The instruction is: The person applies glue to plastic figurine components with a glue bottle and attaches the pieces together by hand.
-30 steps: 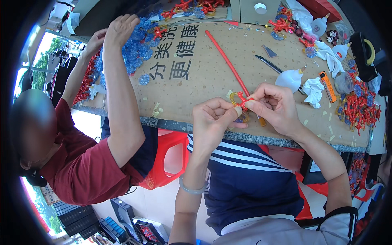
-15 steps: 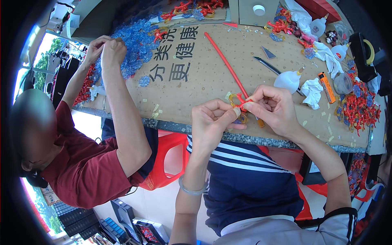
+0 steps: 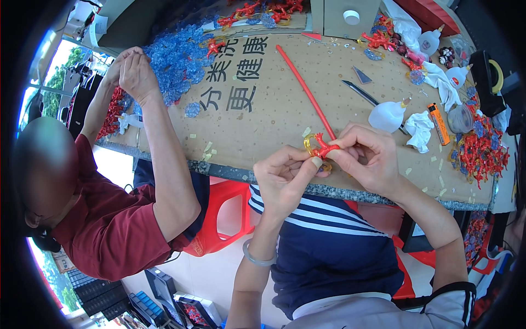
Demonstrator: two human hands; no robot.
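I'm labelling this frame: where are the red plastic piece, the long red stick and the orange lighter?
red plastic piece (image 3: 324,148), head view, its middle, between the hands.
long red stick (image 3: 304,88), head view, mid-shaft.
orange lighter (image 3: 438,123), head view, body.

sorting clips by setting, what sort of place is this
Likely a small handcraft assembly workbench: heaps of blue plastic pieces, red coral-shaped plastic pieces, and a white squeeze glue bottle on a cardboard-covered table.
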